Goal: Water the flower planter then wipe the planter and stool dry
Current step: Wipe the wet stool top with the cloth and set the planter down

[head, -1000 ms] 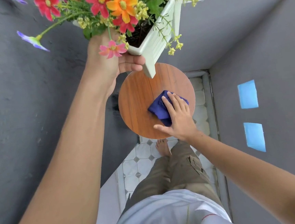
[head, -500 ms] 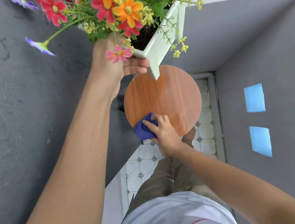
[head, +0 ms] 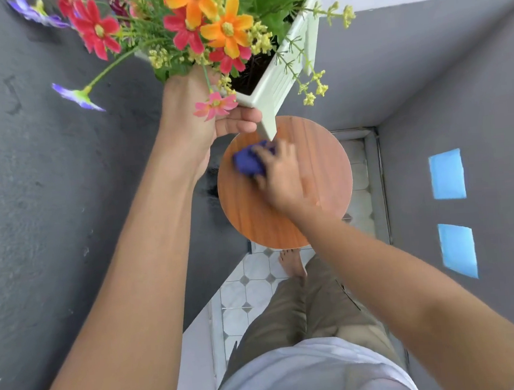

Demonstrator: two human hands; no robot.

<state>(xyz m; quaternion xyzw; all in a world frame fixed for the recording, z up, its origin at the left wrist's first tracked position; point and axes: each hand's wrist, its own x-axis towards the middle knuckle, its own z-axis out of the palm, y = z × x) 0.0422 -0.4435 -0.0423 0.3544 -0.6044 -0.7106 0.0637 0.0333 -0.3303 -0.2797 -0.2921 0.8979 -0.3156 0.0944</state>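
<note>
Your left hand grips planter aloft at 12 o'clock; right hand, fingers together, presses cloth onto stool at 11 o'clock; risk: planter tilts, drips onto wiped stool.

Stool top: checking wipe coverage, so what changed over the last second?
The right hand swept the blue cloth from the stool's middle to its near-left edge, then to the far-left under the planter. The left hand kept the planter lifted.
</note>
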